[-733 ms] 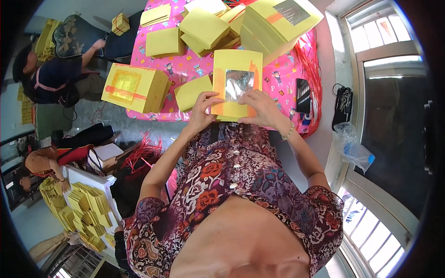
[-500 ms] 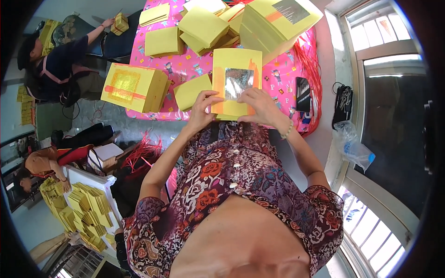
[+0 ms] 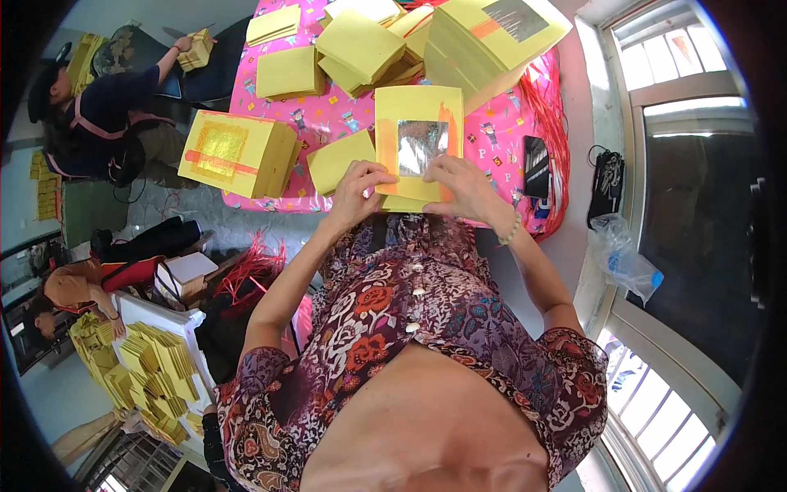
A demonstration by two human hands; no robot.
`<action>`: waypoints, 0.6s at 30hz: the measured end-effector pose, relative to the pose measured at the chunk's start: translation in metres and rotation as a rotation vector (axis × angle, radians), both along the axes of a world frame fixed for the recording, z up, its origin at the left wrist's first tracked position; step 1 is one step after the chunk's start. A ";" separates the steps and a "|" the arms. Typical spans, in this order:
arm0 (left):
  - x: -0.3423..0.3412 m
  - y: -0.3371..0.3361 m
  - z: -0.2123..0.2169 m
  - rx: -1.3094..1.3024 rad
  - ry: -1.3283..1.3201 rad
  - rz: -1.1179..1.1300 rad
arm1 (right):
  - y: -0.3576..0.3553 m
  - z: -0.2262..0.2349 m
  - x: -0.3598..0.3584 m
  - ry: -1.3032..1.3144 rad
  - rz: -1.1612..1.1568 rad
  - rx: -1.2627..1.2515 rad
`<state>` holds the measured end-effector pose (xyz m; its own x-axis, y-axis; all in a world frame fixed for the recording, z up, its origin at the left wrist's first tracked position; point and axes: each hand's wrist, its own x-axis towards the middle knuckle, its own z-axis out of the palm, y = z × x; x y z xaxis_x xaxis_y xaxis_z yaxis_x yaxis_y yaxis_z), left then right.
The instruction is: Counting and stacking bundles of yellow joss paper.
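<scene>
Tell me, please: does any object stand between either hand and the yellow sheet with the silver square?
Nothing visible does: the left hand touches the yellow sheet at its left edge, and the right hand rests fingers on its near right part.

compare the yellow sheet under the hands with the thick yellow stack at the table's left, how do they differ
The yellow sheet bears a silver square; the yellow stack bears a gold square. The sheet is thin; the stack is thick. The left hand and right hand touch the sheet, while neither touches the stack. Both are yellow with orange-toned markings.
</scene>
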<state>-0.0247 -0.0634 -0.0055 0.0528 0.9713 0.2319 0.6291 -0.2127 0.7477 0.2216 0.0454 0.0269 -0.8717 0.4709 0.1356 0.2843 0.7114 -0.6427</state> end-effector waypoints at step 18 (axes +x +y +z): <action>-0.003 0.011 0.017 -0.186 -0.056 -0.019 | 0.014 -0.017 -0.002 0.153 -0.157 -0.528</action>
<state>-0.0279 -0.0523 0.0117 0.0633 0.9966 0.0519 0.5824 -0.0792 0.8090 0.2195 0.0590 0.0094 -0.7748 0.6312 -0.0342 0.2366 0.2394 -0.9417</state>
